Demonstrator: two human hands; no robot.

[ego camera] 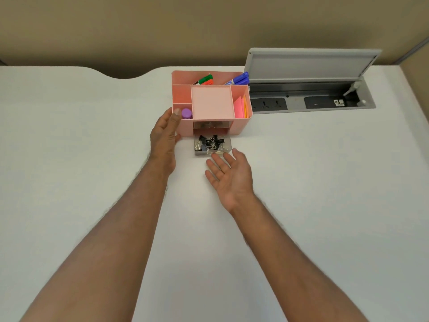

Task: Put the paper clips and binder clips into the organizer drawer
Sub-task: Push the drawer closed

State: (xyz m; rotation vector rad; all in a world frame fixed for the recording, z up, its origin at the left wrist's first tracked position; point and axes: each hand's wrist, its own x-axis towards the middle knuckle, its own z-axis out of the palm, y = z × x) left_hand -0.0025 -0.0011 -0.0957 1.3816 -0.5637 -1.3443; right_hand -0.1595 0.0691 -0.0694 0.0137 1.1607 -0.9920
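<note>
A pink desk organizer (241, 126) stands on the white desk. Its clear drawer (228, 143) is pulled out at the front. Inside lie several black binder clips (211, 141) and silver paper clips (198, 146). My left hand (165, 135) rests flat against the organizer's left front corner, fingers apart, thumb on the rim. My right hand (228, 175) is open, palm up, with its fingertips at the drawer's front edge and nothing in it.
The organizer's top compartments hold markers (239, 79), a purple-capped item (186, 113) and pink and orange sticky notes (240, 108). To the right an open grey cable hatch (311, 89) with power sockets is set into the desk. A beige partition runs behind.
</note>
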